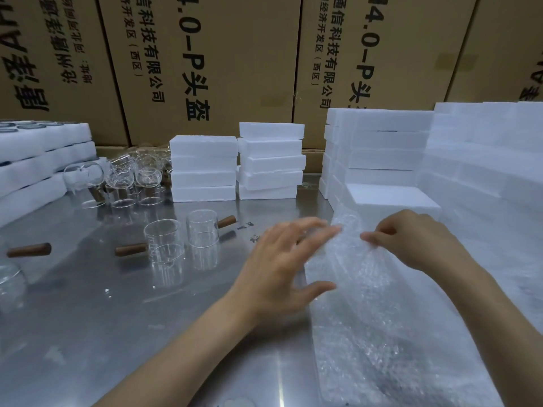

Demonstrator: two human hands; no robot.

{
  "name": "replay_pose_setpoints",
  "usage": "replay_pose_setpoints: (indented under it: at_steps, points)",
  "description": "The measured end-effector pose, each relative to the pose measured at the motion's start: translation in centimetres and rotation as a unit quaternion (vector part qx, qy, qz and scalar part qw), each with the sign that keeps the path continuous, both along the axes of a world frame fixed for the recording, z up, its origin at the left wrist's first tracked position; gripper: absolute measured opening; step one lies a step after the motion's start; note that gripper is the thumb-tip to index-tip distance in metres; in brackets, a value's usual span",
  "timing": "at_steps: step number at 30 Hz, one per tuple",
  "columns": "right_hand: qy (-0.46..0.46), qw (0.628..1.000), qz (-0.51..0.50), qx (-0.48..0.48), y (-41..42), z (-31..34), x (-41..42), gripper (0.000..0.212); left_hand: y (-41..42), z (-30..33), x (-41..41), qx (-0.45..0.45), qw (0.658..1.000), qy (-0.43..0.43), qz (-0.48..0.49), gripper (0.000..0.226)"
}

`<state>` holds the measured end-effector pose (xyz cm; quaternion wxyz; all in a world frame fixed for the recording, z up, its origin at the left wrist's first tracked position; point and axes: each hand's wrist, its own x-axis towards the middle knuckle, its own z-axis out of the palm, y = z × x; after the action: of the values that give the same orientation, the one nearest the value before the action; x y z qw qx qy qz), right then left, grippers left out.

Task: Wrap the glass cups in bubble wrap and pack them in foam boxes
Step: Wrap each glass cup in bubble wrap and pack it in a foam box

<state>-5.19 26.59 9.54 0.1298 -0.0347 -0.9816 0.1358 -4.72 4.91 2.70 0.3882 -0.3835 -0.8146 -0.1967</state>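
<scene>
A long strip of bubble wrap (370, 312) lies on the steel table at the right, its far end lifted. My right hand (417, 239) pinches that far edge between thumb and fingers. My left hand (282, 265) hovers beside the strip's left edge with fingers spread, fingertips touching the wrap. Two clear glass cups with wooden handles stand to the left: one cup (164, 240) and another cup (203, 227). More glass cups (132, 174) cluster at the back left. White foam boxes (202, 168) are stacked behind.
More foam stacks stand at centre (270, 160), at right (382, 148) and far right (484, 148). Foam trays holding cups (38, 160) sit at the far left. A loose wooden handle (29, 249) lies at the left. Cardboard cartons (235, 60) wall off the back.
</scene>
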Motion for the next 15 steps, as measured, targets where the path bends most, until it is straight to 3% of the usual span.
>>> replay_pose_setpoints:
  at_steps: [5,10,15]
  points:
    - [0.033,0.991,0.084,-0.103,-0.9,0.1,-0.3,0.043,1.7,0.7,0.7,-0.053,0.994,0.093,-0.014,0.016]
    - [0.138,0.945,0.092,-0.281,-0.6,0.2,-0.8,0.037,-0.1,2.7,0.4,0.113,0.991,0.072,-0.008,0.017]
    - [0.144,0.921,0.091,-0.351,-0.9,-0.9,-2.5,0.035,-3.5,5.0,-1.0,0.277,0.955,0.058,0.092,0.024]
